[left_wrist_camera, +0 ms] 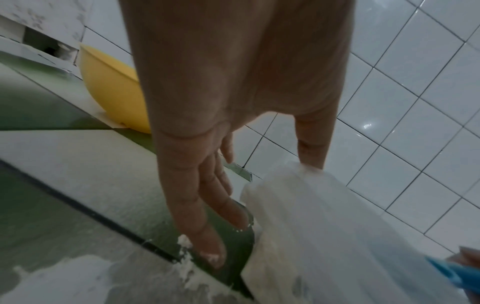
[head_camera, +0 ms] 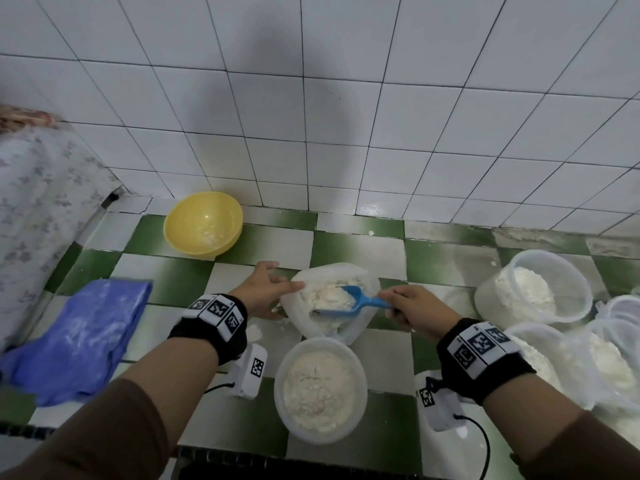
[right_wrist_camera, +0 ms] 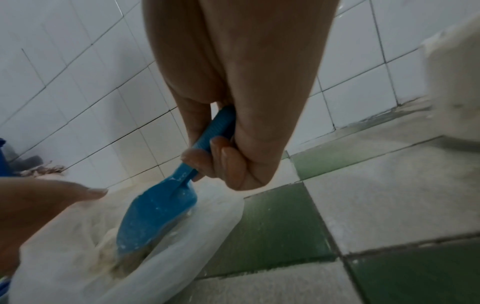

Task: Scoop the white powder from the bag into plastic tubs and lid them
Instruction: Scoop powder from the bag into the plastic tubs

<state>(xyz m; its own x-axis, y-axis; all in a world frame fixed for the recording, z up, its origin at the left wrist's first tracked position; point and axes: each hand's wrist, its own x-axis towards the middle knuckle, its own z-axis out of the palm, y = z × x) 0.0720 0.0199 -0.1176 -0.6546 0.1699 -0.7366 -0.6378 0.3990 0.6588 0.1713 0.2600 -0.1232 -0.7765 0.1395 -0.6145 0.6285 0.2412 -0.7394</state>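
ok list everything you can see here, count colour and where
bag of white powder: one, clear, centre of the counter
scoop: one, blue, bowl down in the bag's powder
tub: one, clear, filled with powder, unlidded, nearest the person
tubs on the right: several, clear, some holding powder; exact count unclear
bowl: one, yellow, by the wall
plastic sheet: one, blue, left side of the counter
counter: green and white tiles, dusted with powder
left hand: thumb on the bag's rim, fingers along its side
right hand: grips the scoop's handle
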